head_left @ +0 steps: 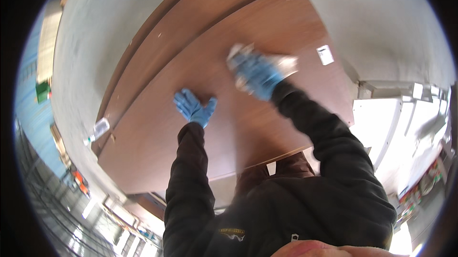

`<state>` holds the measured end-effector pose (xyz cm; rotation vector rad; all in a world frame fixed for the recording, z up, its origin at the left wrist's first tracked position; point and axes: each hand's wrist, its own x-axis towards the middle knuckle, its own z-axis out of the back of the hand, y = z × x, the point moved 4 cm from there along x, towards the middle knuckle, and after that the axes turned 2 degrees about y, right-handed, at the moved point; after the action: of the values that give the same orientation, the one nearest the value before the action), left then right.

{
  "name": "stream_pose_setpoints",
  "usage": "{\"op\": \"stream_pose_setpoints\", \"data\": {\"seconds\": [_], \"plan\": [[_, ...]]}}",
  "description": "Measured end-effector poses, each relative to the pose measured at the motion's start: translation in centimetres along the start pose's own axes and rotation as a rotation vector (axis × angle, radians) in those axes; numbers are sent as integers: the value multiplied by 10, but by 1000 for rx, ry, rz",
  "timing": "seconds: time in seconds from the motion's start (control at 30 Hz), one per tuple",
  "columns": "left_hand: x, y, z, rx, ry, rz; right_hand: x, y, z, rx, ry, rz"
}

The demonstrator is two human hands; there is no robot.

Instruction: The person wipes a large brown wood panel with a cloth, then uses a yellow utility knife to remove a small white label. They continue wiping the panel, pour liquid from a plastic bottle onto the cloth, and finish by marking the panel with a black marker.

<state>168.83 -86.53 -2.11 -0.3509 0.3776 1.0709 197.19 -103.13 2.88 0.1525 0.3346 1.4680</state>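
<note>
A large brown wood-look panel (191,147) lies flat in front of me. My left hand (194,108), in a blue glove, rests on it with the fingers stretched out and nothing held. Farther to the right, my right hand (261,74), also blue-gloved, presses a pale crumpled cloth (286,64) onto the panel. Motion smears this hand and the cloth, and parts of the cloth stick out on both sides of the glove. A white label (325,55) is on the panel's right part.
Beyond the front panel lies another brown panel (167,37). A clear bottle (100,128) lies by the panels' left end. White boards or cabinet parts (381,118) stand at the right. Grey floor (372,23) surrounds the panels; an orange object (79,182) is at far left.
</note>
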Motion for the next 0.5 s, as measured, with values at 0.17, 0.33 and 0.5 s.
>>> {"op": "stream_pose_setpoints", "data": {"seconds": [0.17,0.33,0.5], "plan": [[-6,-3,3,17,-54,-74,-7,-175,54,-211,-475,-594],[-9,-7,11,-64,-66,-91,37,-152,22,-371,-449,-748],[-17,23,21,-362,-76,-228,197,78,-17,-394,-318,-421]]}}
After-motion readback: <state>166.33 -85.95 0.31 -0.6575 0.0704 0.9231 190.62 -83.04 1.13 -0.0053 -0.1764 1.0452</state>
